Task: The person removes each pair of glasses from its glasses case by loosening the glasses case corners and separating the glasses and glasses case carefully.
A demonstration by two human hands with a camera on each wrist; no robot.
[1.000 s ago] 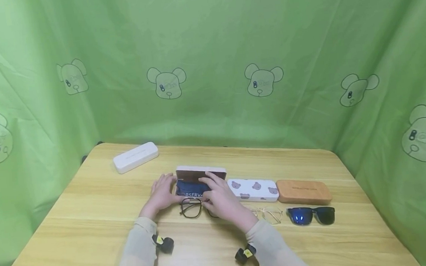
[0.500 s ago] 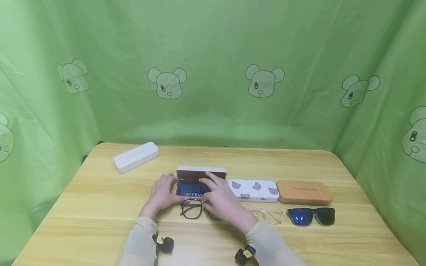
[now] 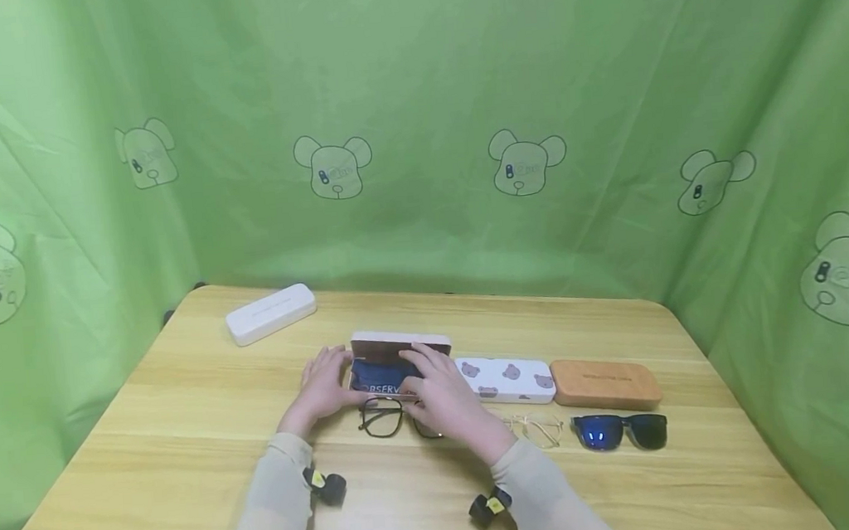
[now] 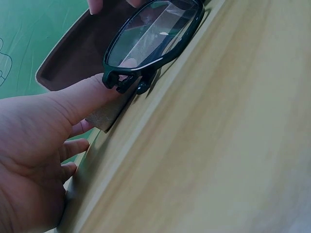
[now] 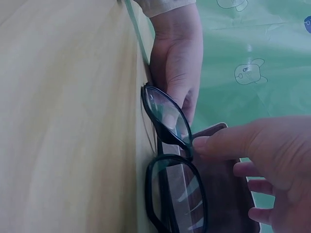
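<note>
My left hand holds the left end of an open glasses case, with the thumb along its front and the fingers around the end. Inside the case lies a dark blue cloth with white lettering. A pair of black-framed glasses stands just in front of the case; in the left wrist view these glasses overlap the left thumb tip. Over the case's right end is my right hand, fingers loosely spread before the raised lid. In the right wrist view its thumb tip is right by the glasses' bridge.
To the right sit a white bear-print case and an orange-brown case. Clear-framed glasses and dark blue sunglasses lie before them. A white case rests at the table's back left. Green curtains surround the table.
My right hand's thumb and fingertips have shifted slightly up and away from the black glasses, showing more of their right lens. My left hand and the case stay in place.
</note>
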